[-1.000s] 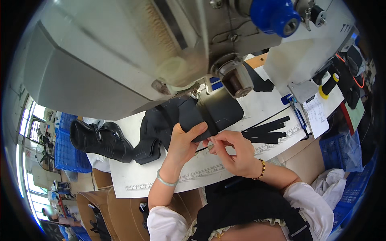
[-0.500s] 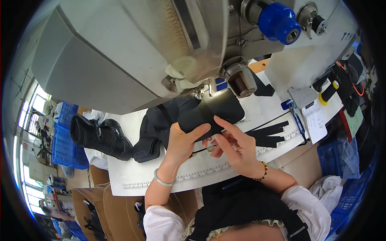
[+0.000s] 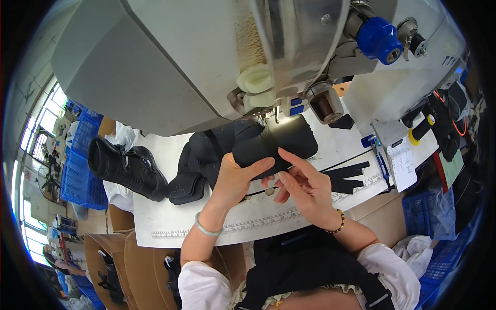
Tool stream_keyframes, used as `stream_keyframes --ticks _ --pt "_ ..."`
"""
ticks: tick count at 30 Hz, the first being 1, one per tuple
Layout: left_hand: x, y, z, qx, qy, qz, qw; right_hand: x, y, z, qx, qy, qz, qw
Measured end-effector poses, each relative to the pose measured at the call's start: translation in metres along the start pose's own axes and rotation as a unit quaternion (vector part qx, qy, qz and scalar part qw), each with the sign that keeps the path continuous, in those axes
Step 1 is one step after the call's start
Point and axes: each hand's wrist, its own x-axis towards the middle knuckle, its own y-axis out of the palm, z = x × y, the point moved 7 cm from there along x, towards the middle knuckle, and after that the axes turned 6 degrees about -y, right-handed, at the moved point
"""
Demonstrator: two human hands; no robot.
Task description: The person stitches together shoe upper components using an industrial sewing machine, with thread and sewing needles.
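Observation:
My left hand [image 3: 235,178] grips a black padded shoe-upper piece [image 3: 274,142] at its near edge, thumb on top, holding it under the head of a large grey sewing machine [image 3: 206,62]. My right hand [image 3: 305,188] is just right of the left, fingers spread, its index finger touching the lower edge of the same black piece. A second black upper part [image 3: 199,160] lies to the left, partly under my left hand. Whether something small sits between my fingers is hidden.
A black shoe [image 3: 124,168] rests at the left end of the white worktable [image 3: 181,222]. Black strips [image 3: 349,175] lie to the right, beside a clipboard with paper [image 3: 400,163]. Blue crates [image 3: 80,160] stand at far left, cardboard boxes [image 3: 124,258] below.
Both hands have moved up and toward the machine, carrying the black piece under its head. The right hand's fingers have opened out from a pinch.

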Motion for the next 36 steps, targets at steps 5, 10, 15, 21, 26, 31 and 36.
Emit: stream_keyframes --ticks 5,10,15,21,26,31,36 --pt "-0.001 0.000 -0.005 0.015 -0.013 -0.021 1.000 -0.002 -0.006 0.005 -0.038 -0.036 -0.019 0.998" --pt "-0.004 0.000 -0.009 0.010 -0.030 -0.035 0.999 -0.011 -0.002 0.055 -0.592 -0.396 0.005 0.702" --pt "-0.005 0.003 -0.011 0.029 -0.036 -0.036 0.998 0.008 -0.007 0.046 -0.561 -0.552 0.045 0.615" --pt "-0.003 -0.007 -0.010 0.004 -0.027 -0.107 0.994 0.012 -0.007 0.046 -0.511 -0.582 0.109 0.622" --pt "0.010 -0.011 -0.011 -0.107 -0.031 -0.154 0.982 0.019 -0.002 0.054 -0.485 -0.600 0.164 0.615" --pt "0.015 -0.012 -0.014 -0.129 -0.039 -0.132 0.982 0.023 0.004 0.067 -0.442 -0.602 0.156 0.646" --pt "0.012 -0.009 -0.014 -0.108 -0.020 -0.165 0.980 0.021 -0.002 0.061 -0.428 -0.597 0.137 0.665"
